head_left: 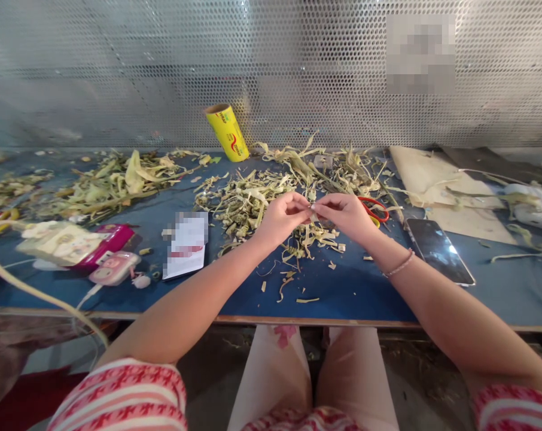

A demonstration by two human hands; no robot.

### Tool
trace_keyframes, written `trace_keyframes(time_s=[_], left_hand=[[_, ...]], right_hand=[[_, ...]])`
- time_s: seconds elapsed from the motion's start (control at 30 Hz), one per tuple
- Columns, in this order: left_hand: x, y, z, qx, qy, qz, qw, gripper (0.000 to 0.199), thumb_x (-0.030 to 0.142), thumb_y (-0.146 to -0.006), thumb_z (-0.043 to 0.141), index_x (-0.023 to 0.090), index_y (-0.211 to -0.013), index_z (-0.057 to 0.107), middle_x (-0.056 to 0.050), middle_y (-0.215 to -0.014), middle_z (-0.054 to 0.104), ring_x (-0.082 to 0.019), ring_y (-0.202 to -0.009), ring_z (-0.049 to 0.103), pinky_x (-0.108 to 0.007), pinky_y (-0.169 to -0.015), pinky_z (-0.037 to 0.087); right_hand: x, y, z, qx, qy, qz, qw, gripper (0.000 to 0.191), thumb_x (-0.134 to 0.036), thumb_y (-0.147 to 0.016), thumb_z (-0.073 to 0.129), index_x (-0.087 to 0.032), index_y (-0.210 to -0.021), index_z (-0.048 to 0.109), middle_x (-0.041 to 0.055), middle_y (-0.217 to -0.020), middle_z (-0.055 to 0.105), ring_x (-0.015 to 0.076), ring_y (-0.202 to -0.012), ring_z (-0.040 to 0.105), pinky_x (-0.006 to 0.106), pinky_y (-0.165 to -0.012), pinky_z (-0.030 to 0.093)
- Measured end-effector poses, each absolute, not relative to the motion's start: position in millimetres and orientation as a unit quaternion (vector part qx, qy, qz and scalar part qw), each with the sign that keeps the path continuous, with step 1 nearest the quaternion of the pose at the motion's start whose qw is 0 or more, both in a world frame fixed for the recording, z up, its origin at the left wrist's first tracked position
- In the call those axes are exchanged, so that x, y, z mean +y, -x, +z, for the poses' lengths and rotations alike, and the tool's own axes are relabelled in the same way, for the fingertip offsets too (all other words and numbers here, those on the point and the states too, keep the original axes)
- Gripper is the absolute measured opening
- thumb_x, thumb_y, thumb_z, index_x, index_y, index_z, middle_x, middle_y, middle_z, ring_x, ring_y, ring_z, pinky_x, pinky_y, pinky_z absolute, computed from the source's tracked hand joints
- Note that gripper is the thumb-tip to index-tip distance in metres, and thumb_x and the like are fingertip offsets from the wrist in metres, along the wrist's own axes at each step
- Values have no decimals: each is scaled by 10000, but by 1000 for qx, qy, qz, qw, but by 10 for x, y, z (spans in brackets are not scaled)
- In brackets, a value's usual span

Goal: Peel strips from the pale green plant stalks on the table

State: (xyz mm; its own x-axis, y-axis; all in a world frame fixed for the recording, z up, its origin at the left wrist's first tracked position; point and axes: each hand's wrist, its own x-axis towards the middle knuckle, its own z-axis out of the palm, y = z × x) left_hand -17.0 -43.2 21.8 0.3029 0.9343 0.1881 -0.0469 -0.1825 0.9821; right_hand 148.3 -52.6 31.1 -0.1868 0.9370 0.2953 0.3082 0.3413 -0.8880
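My left hand [283, 216] and my right hand [341, 215] meet fingertip to fingertip over the middle of the table. Both have thumb and fingers pinched together. What lies between them is small and mostly hidden by the fingers. Below and behind them spreads a heap of dry, pale green and yellowish plant pieces [246, 206], short and curled. Longer dried strips [298, 161] lie behind it. Scissors with red and yellow handles [375, 208] rest just past my right hand, their blades out of sight. A few loose scraps [286, 284] are scattered nearer to me.
A phone with a lit screen [188, 248] lies left, a dark-screened phone [440, 251] right. Chargers and cables [103, 248] crowd the left side near another plant heap [113, 182]. A yellow cardboard tube [228, 133] stands tilted by the perforated metal panel [163, 78]. Cardboard [437, 173] lies right.
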Motion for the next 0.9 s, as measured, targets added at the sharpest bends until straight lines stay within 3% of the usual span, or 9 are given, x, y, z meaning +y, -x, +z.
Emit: trace_keyframes(time_s=[0.37,0.7,0.9], left_hand=[[-411,178,174,370,-600,474,527,169,270,-719,697,156,-810,611,-24,-716,674,-105,-645,649,-281,-701,556],[-415,160,225,371,-481,470,641,112,108,-666,682,146,-733,600,6,-659,656,-82,-630,646,-253,-714,568],[-380,192,208,365,-448,452,680,129,79,-641,672,162,-675,579,15,-663,666,-85,-638,658,-248,-731,578]], right_hand=[[-518,-1486,295,-682,465,341,451,193,-332,-741,659,-145,-772,695,29,-665,658,107,-596,554,270,-580,449],[-516,-1544,230,-809,394,92,428,154,-277,-855,556,-210,-838,694,44,-808,676,145,-719,587,302,-678,489],[-500,-1600,274,-851,335,66,399,189,-239,-887,502,-211,-873,688,63,-845,687,161,-783,620,324,-724,511]])
